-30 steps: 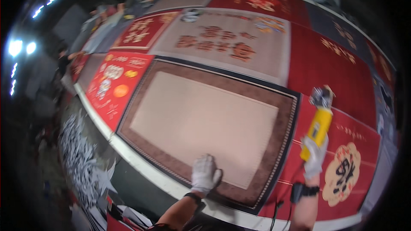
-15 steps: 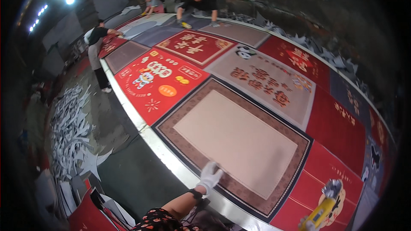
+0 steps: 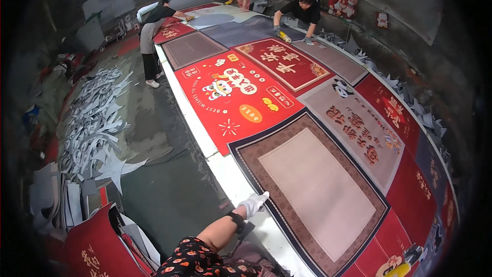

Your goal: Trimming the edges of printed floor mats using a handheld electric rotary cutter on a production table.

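My left hand (image 3: 254, 204), in a white glove, rests at the near-left edge of a brown mat (image 3: 264, 161) with a beige middle and dark border. Its fingers look stretched out, the tips touching the mat's border. At the lower right, a yellow power tool with a silver metal head (image 3: 411, 254) is over a red mat (image 3: 392, 236) with a cartoon face. The picture's lower edge cuts off its handle, and my right hand is out of sight.
Patterned mats cover the long table, including a red one (image 3: 230, 92). A white edge strip (image 3: 225, 172) runs along its left side. Three people work at the far end, one (image 3: 302, 10) holding a yellow tool. Grey offcuts (image 3: 97, 123) and rolled mats (image 3: 92, 241) lie left.
The view has swung right and down, bringing the co-workers closer to its middle. My left hand remains at the brown mat's edge. The yellow tool has shifted to the right across the face print.
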{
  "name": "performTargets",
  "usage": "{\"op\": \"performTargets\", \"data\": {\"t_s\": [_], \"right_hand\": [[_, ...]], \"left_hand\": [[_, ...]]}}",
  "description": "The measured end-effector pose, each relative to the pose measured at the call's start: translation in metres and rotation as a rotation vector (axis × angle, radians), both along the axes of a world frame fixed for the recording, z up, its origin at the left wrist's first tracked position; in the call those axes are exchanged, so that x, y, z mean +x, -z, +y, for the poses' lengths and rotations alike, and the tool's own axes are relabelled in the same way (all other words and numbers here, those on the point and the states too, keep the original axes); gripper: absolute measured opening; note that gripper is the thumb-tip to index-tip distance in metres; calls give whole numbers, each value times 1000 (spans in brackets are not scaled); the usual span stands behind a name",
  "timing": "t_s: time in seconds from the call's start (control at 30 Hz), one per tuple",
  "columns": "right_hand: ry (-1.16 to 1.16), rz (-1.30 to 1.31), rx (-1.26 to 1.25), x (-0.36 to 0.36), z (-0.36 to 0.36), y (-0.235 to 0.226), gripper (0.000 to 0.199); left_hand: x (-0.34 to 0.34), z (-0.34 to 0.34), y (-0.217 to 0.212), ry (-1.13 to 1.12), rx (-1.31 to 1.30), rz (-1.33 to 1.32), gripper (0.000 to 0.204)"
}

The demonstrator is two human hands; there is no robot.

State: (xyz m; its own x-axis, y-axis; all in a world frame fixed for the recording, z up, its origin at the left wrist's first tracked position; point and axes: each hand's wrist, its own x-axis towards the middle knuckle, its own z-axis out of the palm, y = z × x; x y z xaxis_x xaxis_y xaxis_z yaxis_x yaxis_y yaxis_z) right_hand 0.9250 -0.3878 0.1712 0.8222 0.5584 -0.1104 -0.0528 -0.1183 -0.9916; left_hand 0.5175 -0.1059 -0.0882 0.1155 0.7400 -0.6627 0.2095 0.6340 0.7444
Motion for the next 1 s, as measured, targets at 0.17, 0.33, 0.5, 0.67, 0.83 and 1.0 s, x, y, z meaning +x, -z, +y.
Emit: {"op": "performTargets", "data": {"t_s": [0.17,0.33,0.5,0.67,0.83,1.0], "right_hand": [[43,8,14,9,-3,4,74],[110,55,86,34,-30,33,79],[127,73,187,5,-10,9,74],[154,259,206,32,-4,11,73],[142,304,27,66,14,25,80],[50,304,-66,94,4,64,76]], "left_hand": [[-28,-19,-44,207,-24,151,69],[-55,-44,17,-300,8,35,33],[-109,12,53,-707,348,614,43],[43,101,10,-324,492,13,60],[231,173,2,-2,149,-386,57],[391,222,56,-97,131,-541,61]]}}
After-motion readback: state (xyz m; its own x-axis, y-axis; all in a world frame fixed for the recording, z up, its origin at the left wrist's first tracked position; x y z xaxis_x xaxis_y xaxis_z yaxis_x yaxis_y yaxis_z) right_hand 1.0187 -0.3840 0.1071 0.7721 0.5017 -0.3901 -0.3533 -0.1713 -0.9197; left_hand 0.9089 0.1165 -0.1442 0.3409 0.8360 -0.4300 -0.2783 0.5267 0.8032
